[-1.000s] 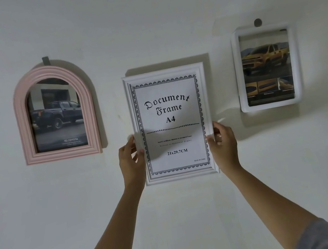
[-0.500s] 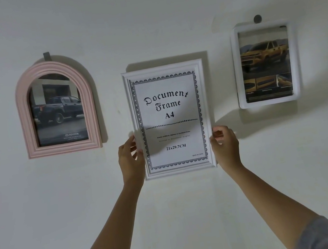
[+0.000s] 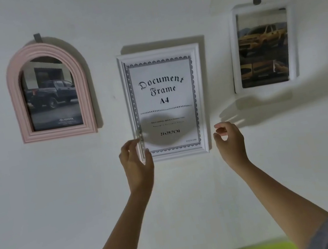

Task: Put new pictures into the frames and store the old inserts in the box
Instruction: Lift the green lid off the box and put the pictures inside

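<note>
On the white wall, between a pink arched frame [image 3: 17, 94] with a dark pickup picture and a small white rectangular frame [image 3: 234, 58] with a yellow pickup picture, hung the white rectangular document frame [image 3: 201, 96], its long axis upright. It carried the printed "Document Frame A4" insert [image 3: 163, 94], so the swap here seemed not yet done. The left hand [image 3: 136, 163] was the nearer one: its curved fingers and thumb lay around the lower left corner, but the blur hid whether they touched it. The right hand [image 3: 230, 143] stood just beside the lower right edge, apart from it, fingers loosely curled and holding nothing. To lift the frame off, both hands would need to close on its side edges.
</note>
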